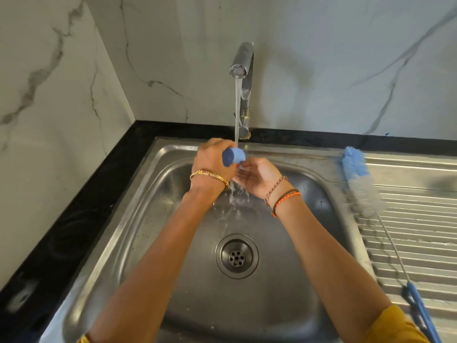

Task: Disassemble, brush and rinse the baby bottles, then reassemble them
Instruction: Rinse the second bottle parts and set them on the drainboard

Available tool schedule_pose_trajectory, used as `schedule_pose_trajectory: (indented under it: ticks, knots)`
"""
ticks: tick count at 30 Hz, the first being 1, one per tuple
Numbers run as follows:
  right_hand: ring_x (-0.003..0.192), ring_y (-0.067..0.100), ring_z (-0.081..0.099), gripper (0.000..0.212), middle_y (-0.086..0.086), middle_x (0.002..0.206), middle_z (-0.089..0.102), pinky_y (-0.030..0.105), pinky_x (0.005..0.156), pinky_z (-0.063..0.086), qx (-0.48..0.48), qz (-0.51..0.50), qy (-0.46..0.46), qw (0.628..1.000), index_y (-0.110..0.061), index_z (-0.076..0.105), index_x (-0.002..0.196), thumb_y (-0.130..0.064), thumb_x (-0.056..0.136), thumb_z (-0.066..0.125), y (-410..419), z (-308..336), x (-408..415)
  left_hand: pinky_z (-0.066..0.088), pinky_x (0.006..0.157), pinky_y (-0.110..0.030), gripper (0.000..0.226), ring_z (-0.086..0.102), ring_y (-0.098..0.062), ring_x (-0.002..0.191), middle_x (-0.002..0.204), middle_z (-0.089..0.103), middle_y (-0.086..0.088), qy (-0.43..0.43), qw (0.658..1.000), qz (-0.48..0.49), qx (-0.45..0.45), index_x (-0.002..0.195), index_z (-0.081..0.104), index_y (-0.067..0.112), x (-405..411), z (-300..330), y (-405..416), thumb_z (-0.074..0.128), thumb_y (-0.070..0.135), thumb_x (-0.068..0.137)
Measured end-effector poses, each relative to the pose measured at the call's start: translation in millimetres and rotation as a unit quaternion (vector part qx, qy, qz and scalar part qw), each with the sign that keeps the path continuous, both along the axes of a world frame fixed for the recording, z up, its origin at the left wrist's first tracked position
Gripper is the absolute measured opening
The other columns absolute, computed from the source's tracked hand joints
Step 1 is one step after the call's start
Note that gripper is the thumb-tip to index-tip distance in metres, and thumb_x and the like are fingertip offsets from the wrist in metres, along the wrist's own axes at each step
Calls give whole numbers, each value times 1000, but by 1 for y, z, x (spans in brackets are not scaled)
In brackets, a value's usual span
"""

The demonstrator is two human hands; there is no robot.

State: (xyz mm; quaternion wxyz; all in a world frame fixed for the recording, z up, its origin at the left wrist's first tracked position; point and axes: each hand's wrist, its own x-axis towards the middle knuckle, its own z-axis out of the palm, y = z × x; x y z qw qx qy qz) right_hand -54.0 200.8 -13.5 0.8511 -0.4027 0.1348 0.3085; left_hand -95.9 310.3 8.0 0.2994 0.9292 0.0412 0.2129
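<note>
Water (238, 107) running from the steel tap (243, 70) in a thin stream, landing on a blue bottle part (233, 156) held over the sink (138, 219). Left hand (214, 160) gripping that blue part from above, fingers (210, 144) curled round it and clamped on its far side, a darker blue end facing the camera and a paler blue end pointing right under the stream. Wearing a gold bangle (209, 177) at the left wrist. Right hand (258, 177) lying just below and to the right of the blue part, palm up, fingers loosely apart and relaxed, catching the water; whether touching the part, hard to tell. Something small and red showing beside the fingertips, too blurred to name. Carrying a chain bracelet (277, 186) and orange and brown cords (286, 198) at the right wrist. Spilling between both hands, splashing down toward the round drain (237, 256) in the basin floor. Lying on the ribbed draining board (415, 219) to the right, a long bottle brush (363, 191), blue and white bristles toward the back, wire stem running forward to a blue handle near the lower edge. Bordering the sink, a black tabletop (81, 219) beneath white marbled wall panels (61, 70).
</note>
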Motion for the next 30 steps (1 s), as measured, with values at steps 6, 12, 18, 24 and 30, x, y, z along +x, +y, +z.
schedule_pose_trajectory:
  ticks: [6,12,18,24,30]
  knots:
    - [80,19,58,18,12,91,59,25,68,52,-70,47,-109,990,-2,56,107,-10,93,48,5,15,1,38,74,-14,33,58,-22,97,106,62,-11,-12,990,59,-130,96,65,8,-11,-14,-3,77,2,66]
    - [75,19,58,27,12,86,59,20,51,52,-149,22,-128,980,9,55,112,8,85,55,2,32,6,44,58,-17,40,51,-17,78,91,55,-6,50,925,94,-364,81,46,17,-15,-21,-18,81,9,65]
    - [75,21,57,44,17,104,58,31,60,50,-293,54,-133,945,-1,52,123,-9,81,66,-14,18,-4,51,78,-27,38,57,-17,87,94,60,-5,75,925,33,-370,71,48,25,-23,-27,-38,80,5,66]
    - [96,27,57,44,15,109,56,37,81,52,-446,77,-205,868,-11,53,122,-16,80,67,-31,25,-5,49,93,-38,31,58,-20,87,98,66,-15,147,904,3,-401,99,63,0,-22,-20,-33,74,-7,70]
    - [76,20,58,31,10,93,61,31,68,55,-569,83,-314,756,-6,67,102,-16,74,71,-45,38,-17,50,92,-44,26,59,-26,71,80,61,-11,207,885,35,-415,104,62,-7,-27,-21,-27,64,-9,79]
